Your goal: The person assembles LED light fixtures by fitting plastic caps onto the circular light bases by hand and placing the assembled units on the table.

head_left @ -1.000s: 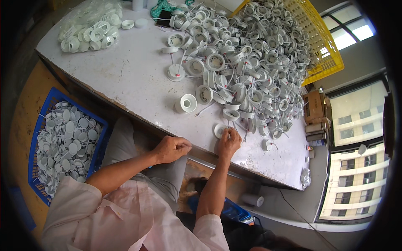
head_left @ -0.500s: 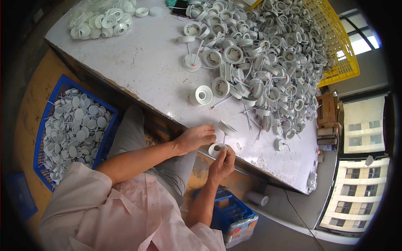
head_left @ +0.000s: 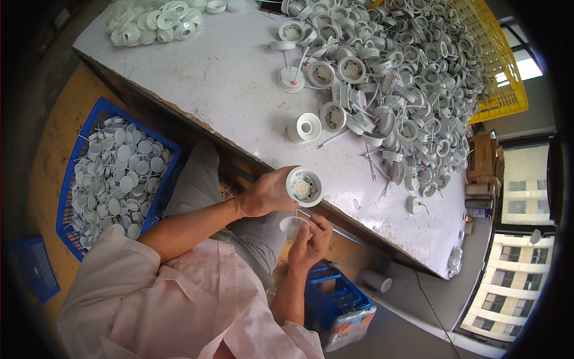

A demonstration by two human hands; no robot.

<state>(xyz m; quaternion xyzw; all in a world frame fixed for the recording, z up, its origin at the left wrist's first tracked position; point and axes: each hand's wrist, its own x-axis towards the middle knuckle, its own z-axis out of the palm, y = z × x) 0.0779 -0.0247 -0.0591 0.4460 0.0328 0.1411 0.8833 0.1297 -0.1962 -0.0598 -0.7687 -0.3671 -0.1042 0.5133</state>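
A white lamp [head_left: 304, 186] is held above the person's lap, just off the table's near edge. The left hand [head_left: 270, 192] grips it by the side, thumb along the lower rim and fingers mostly hidden behind. The lamp is short and round; its open face, showing a board with yellowish dots, points up toward the camera, so its axis runs roughly along the line of sight. Just below, the right hand [head_left: 310, 242] pinches the edge of a pale ring [head_left: 287, 224], which is blurred and tilted. A thin wire [head_left: 296, 213] shows between lamp and ring.

Half a second ago the lamp stood nearly edge-on above the ring; now its face is turned to view and the left hand has closed round it. A second ago the right hand was at the table edge and the left held nothing.

On the table [head_left: 197, 78], a white socket [head_left: 305, 128] stands beside a heap [head_left: 406, 84] of similar lamps with wires, which lies up against a yellow crate [head_left: 518, 99]. A clear bag [head_left: 134, 15] at the far left holds white rings. On the floor, a blue basket [head_left: 169, 173] is full of white discs [head_left: 122, 152] with wires.
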